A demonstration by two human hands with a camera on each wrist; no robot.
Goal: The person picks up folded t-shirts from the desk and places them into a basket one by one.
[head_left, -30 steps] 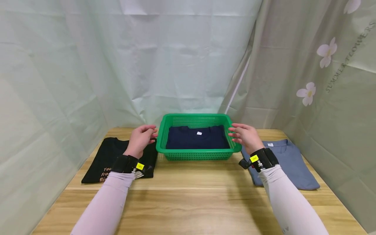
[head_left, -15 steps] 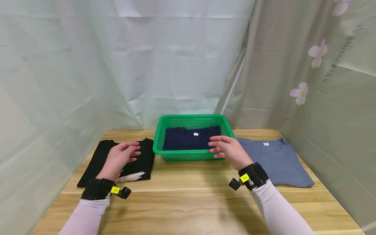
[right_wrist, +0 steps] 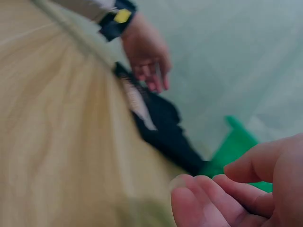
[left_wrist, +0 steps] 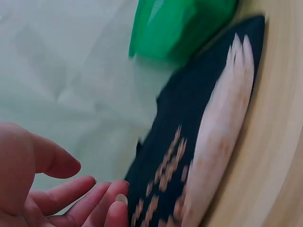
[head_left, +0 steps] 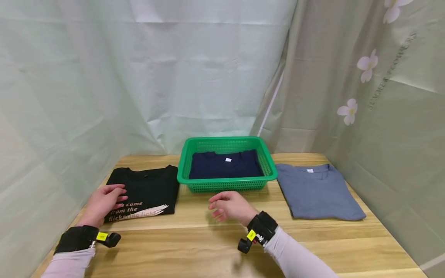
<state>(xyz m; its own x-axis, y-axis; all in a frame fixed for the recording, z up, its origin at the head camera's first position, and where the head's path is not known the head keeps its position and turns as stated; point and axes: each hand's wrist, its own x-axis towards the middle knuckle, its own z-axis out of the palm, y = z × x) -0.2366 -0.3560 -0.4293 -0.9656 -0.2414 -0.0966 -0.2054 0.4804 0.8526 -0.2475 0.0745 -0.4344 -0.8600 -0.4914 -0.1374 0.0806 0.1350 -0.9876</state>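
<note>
My left hand hovers at the left side of a folded black T-shirt, its fingers relaxed and holding nothing. Printed lettering and a pale brush-stroke mark run along the shirt's near part, and the hand hides some of the letters. In front of the green basket, my right hand is over the wooden table with loosely bent, empty fingers. A folded navy shirt with a white label lies inside the basket. The right wrist view shows the black shirt beyond the right hand's fingertips.
A folded grey-blue T-shirt lies on the table to the right of the basket. Pale curtains hang behind and along both sides, with flowers printed on the right one.
Both hands have drawn back from the basket's sides. The left moved left and nearer to the left edge of the black shirt; the right moved left and toward me. The shirts and basket stayed put.
</note>
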